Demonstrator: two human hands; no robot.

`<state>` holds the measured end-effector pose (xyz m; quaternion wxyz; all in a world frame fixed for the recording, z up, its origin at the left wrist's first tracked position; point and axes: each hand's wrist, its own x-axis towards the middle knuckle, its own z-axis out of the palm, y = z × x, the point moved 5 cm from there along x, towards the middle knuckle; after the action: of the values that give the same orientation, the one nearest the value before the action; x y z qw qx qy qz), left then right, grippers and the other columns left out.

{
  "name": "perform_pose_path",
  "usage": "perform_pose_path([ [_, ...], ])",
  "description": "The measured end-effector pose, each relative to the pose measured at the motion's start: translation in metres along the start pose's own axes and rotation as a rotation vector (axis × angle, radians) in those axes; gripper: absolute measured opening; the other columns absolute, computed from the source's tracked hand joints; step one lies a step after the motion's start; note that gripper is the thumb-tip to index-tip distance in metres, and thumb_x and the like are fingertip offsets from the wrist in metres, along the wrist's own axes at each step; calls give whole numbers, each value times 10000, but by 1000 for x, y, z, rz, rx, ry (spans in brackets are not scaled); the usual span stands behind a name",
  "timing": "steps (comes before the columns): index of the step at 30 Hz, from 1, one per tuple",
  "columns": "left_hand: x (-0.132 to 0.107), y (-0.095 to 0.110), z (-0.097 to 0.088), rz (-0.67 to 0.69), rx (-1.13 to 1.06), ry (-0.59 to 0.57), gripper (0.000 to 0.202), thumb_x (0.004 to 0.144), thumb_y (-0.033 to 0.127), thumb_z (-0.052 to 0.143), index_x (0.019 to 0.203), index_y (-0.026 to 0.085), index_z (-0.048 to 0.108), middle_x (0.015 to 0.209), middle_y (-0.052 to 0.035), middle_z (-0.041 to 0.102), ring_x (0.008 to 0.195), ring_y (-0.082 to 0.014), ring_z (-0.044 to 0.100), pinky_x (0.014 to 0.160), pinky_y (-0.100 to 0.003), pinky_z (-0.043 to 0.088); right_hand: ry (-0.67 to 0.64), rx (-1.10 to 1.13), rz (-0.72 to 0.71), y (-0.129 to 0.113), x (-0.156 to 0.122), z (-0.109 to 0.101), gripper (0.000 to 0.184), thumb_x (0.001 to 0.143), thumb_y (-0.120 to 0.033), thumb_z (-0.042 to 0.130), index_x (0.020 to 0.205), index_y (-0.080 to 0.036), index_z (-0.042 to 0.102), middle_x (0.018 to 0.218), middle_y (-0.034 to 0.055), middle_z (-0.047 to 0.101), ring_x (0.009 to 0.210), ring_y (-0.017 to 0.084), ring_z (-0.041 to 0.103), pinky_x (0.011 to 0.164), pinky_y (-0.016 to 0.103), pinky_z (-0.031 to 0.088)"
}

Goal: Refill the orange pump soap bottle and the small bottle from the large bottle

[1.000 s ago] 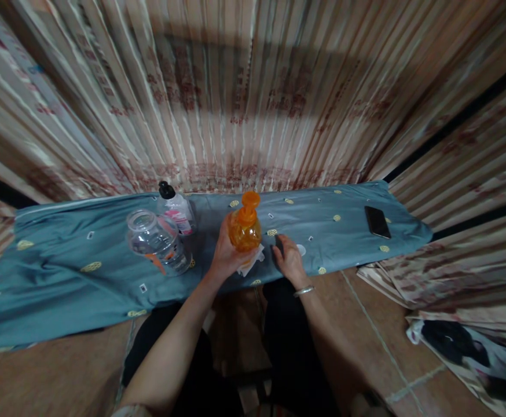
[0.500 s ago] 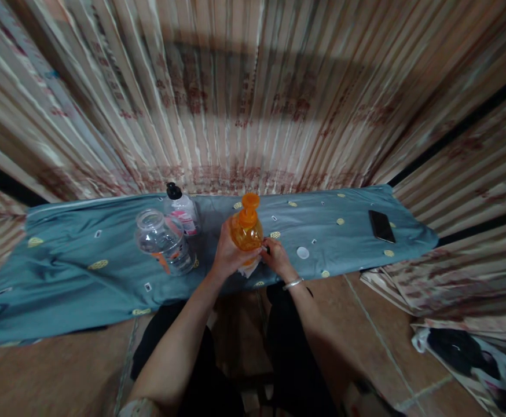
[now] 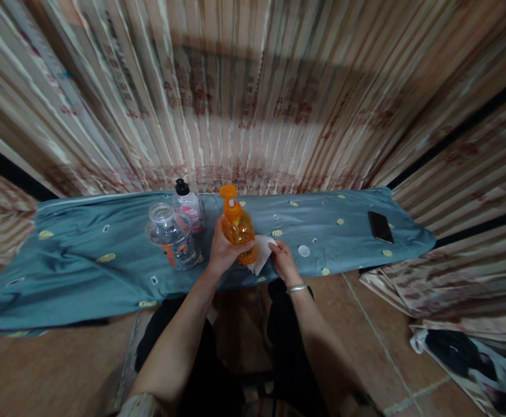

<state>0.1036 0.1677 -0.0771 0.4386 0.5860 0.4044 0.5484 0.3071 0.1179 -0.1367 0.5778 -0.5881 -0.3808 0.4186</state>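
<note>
My left hand [image 3: 224, 249] is wrapped round the body of an orange pump bottle [image 3: 238, 229], which leans a little to the left. Between thumb and fingers, my right hand [image 3: 283, 259] pinches the edge of a white paper piece [image 3: 262, 253] beside the bottle's base. Part of the paper lies behind the bottle, so I cannot tell whether it is stuck to it. Left of the bottle stand a clear plastic jug [image 3: 172, 240] with an orange label and a clear bottle with a black pump top [image 3: 189, 208].
A teal patterned cloth [image 3: 79, 243] covers the long narrow table. Just right of my right hand lies a round white disc [image 3: 304, 251]. A dark phone [image 3: 380, 226] rests near the right end. Striped curtains [image 3: 253, 104] hang close behind and on both sides.
The orange bottle has shifted left and tilted in my left hand. My right hand has moved slightly right, away from the bottle, and more of the white paper now shows.
</note>
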Motion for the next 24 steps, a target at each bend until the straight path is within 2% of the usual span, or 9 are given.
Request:
perform_pose_path([
  [4, -1, 3, -1, -14, -4, 21, 998, 483, 389, 1030, 1326, 228, 521, 1355, -115, 660, 1312, -348, 646, 1167, -536, 478, 7, 127, 2, -25, -1, -9, 437, 677, -643, 765, 780, -265, 571, 651, -26, 653, 596, 190, 611, 585, 332, 549],
  [8, -1, 4, 2, -19, 0, 21, 988, 467, 389, 1030, 1302, 214, 532, 1329, -119, 662, 1302, -364, 648, 1167, -553, 475, -3, 205, -43, -67, 0, -14, 387, 702, -559, 816, 833, -253, 618, 757, -11, 711, 667, 186, 640, 634, 310, 567],
  [11, -1, 6, 6, -19, 1, 13, 990, 469, 367, 1027, 1312, 220, 530, 1332, -118, 662, 1308, -363, 647, 1174, -550, 472, -73, 246, -142, -107, -1, -1, 335, 768, -521, 823, 896, -250, 673, 788, -31, 708, 690, 161, 642, 646, 264, 562],
  [14, -1, 9, 11, -24, 8, -4, 1010, 469, 316, 1020, 1338, 228, 513, 1357, -124, 666, 1318, -363, 650, 1173, -545, 479, -175, 184, -282, -136, -4, 22, 366, 916, -584, 682, 1049, -248, 743, 977, 18, 774, 891, 201, 719, 810, 324, 614],
  [16, -2, 10, 13, -32, 20, -16, 1010, 486, 316, 1014, 1351, 231, 500, 1347, -125, 683, 1278, -360, 678, 1138, -542, 514, -184, 108, -360, -143, -8, 34, 426, 965, -597, 604, 1132, -240, 768, 1154, 63, 793, 1067, 241, 733, 967, 406, 609],
  [18, -2, 11, 15, -34, 30, -18, 995, 521, 355, 1008, 1363, 228, 493, 1313, -126, 705, 1213, -360, 712, 1087, -543, 552, -134, -10, -442, -143, -15, 41, 413, 959, -561, 634, 1176, -241, 779, 1291, 83, 769, 1219, 266, 703, 1084, 452, 567],
  [21, -1, 7, 18, -13, 26, 0, 863, 659, 437, 939, 1367, 221, 496, 1292, -136, 711, 1173, -363, 727, 1058, -561, 570, -24, -208, -559, -137, -37, 44, 395, 946, -473, 685, 1262, -247, 757, 1388, 104, 720, 1329, 276, 650, 1140, 466, 542],
  [24, 0, 2, 24, 26, -2, -9, 689, 791, 455, 838, 1361, 229, 523, 1283, -135, 705, 1198, -370, 710, 1070, -580, 562, 107, -391, -632, -130, -61, 46, 428, 972, -429, 662, 1356, -245, 700, 1429, 133, 683, 1377, 295, 610, 1193, 519, 497],
])
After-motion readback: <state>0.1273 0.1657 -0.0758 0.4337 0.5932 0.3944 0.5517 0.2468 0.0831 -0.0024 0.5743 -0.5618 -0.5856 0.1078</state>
